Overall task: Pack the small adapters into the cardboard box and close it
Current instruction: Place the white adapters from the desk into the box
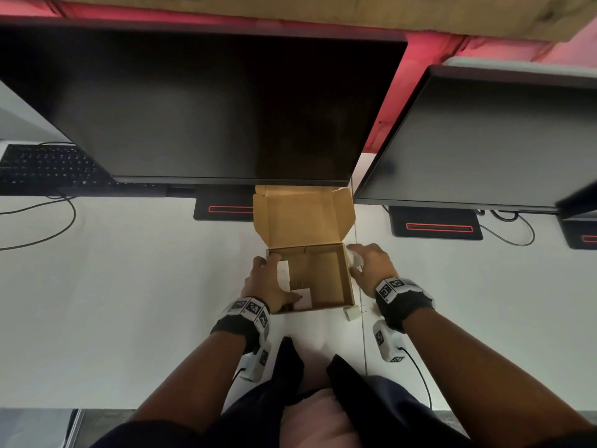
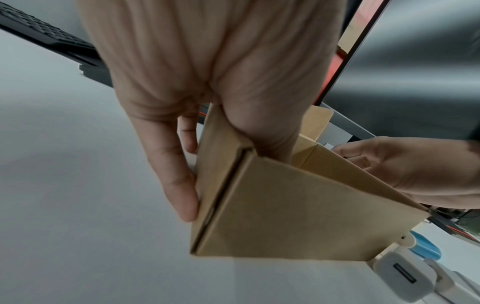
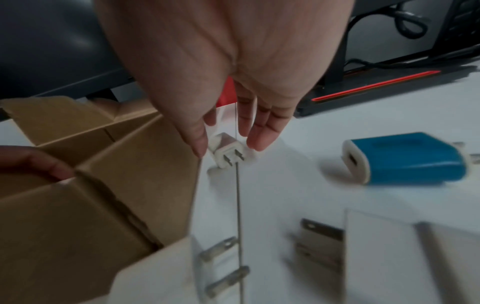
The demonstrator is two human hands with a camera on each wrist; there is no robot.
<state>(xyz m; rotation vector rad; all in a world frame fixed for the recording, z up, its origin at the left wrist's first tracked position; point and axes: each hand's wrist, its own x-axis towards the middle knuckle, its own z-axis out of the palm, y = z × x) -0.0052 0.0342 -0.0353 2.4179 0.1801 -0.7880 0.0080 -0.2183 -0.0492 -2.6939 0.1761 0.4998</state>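
The brown cardboard box [image 1: 326, 282] stands open on the white desk, its lid [image 1: 303, 215] leaning back. My left hand [image 1: 271, 282] grips its left wall, fingers outside and thumb inside by a white adapter [image 1: 303, 298]. A second white adapter [image 1: 283, 270] lies inside along that wall. Just right of the box, my right hand [image 3: 228, 131] pinches a small white adapter [image 3: 228, 153] between thumb and fingers; it rests on the desk, prongs toward me. The head view shows this right hand [image 1: 371, 266] beside the box's far right corner.
A blue adapter [image 3: 405, 160] and more white adapters [image 3: 384, 257] lie on the desk right of the box; one white adapter [image 1: 351, 313] sits at its front right corner. Two monitors [image 1: 210, 105] overhang the back, their stands [image 1: 436, 226] behind. A keyboard [image 1: 45, 166] sits far left.
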